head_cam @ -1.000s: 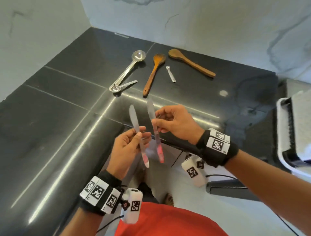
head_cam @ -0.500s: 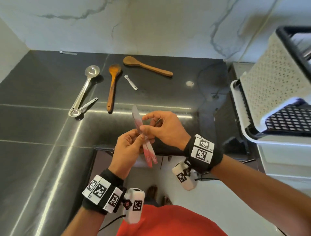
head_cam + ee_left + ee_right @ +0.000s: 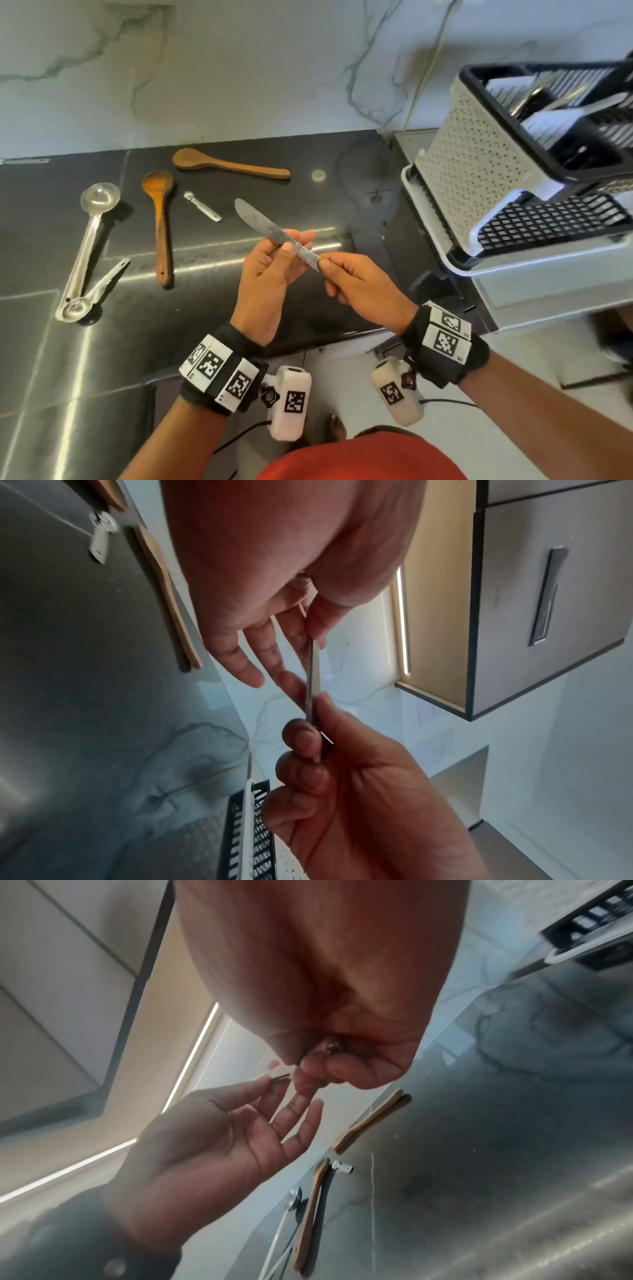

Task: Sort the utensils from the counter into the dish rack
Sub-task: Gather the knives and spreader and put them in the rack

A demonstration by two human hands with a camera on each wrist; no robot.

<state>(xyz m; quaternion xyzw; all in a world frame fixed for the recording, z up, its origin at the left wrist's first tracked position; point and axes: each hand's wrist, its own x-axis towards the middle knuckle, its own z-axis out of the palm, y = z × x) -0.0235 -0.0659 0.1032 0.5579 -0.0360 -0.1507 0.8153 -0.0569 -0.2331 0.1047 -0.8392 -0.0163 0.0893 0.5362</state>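
A steel table knife hangs over the counter's front edge, blade pointing back-left. My left hand pinches it between thumb and forefinger where blade meets handle, the other fingers straight. My right hand pinches the handle's end. In the left wrist view the knife shows edge-on between both hands, and I cannot tell whether a second knife lies against it. The white dish rack with a black rim stands to the right, with cutlery in its upper compartment.
On the black counter lie a steel ladle, a small steel spoon, a wooden spoon, a wooden spatula and a short steel scoop. A marble wall rises behind.
Two knives held apart and upright were brought together, then turned nearly level with the blade to the back-left. My view swung right, bringing the dish rack into sight.
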